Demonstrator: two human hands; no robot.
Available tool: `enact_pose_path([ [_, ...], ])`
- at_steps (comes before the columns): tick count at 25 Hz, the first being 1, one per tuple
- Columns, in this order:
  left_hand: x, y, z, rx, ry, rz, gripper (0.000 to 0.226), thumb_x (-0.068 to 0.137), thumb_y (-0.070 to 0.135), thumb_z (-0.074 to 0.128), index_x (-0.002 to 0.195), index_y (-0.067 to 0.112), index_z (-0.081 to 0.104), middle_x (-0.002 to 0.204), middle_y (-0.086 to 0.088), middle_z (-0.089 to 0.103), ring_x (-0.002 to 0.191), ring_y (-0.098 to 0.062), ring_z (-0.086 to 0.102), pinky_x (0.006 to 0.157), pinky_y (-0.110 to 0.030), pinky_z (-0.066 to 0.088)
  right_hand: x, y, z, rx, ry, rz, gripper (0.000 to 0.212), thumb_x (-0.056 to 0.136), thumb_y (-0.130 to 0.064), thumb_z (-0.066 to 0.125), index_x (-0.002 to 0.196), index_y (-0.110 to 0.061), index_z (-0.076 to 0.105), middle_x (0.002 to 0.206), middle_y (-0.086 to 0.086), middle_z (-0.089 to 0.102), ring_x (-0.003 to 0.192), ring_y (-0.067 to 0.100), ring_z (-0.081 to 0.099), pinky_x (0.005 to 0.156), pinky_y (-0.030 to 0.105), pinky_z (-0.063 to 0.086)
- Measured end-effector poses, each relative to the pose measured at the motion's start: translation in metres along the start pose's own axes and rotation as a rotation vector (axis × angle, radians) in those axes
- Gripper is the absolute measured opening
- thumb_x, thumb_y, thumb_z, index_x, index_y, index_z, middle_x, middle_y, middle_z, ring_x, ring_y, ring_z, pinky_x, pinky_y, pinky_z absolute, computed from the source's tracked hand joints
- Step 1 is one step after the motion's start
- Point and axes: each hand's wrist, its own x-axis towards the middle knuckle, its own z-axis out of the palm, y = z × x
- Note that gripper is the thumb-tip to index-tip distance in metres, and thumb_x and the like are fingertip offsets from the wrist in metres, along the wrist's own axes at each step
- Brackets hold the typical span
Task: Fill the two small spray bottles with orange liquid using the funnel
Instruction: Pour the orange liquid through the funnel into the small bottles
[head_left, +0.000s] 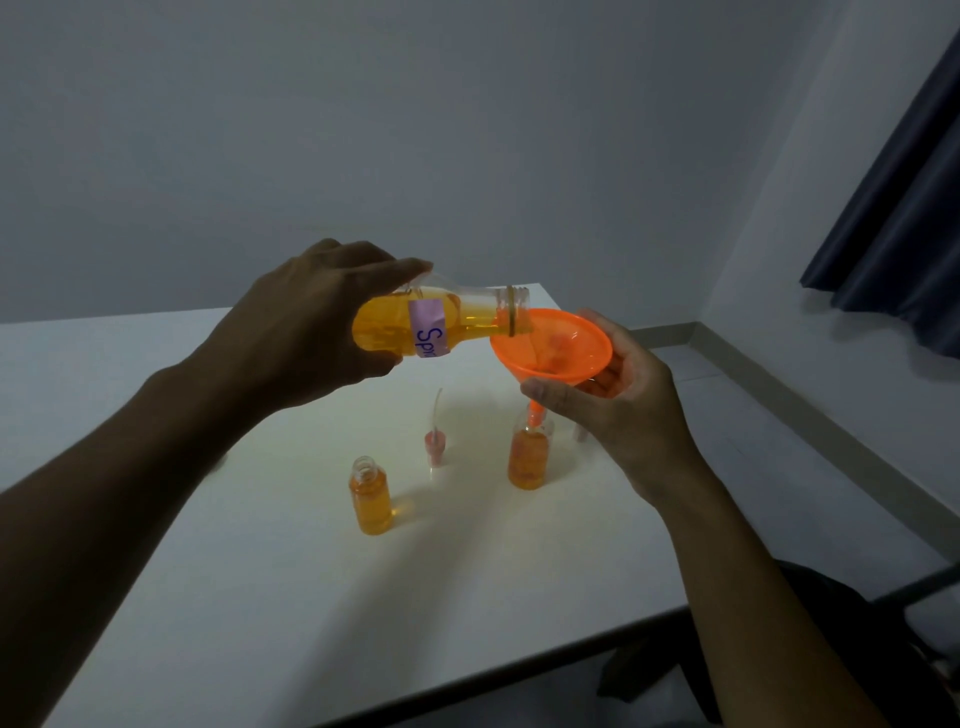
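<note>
Two hands up over the table: left hand grips large bottle tipped sideways, mouth at rim of orange funnel, orange liquid running in. Right hand curls around funnel bowl, its spout sitting in right small spray bottle, mostly full. Left small spray bottle stands uncapped, filled, nearer, apart from both hands. Spray cap between the bottles.

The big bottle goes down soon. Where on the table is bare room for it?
The near strip of the table, between the small bottles and the front edge, is bare; so is the far left corner. Crowded: open small bottle, spray cap and the bottle under the funnel.
</note>
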Motion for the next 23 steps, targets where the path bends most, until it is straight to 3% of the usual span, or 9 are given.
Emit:
enact_pose_path([
  [23,0.0017,0.006,-0.0015,-0.004,0.006,-0.01,0.085,0.065,0.022,0.087,0.14,0.019,0.048,0.127,-0.014,0.061,0.108,-0.035,0.057,0.078,-0.047,0.052,-0.002,-0.002,-0.0015,0.003,-0.007,0.003,0.098,0.062,-0.047,0.089,0.147,-0.029,0.043,0.139,-0.004,0.057,0.122,0.019,0.06,0.093,0.04,0.059],
])
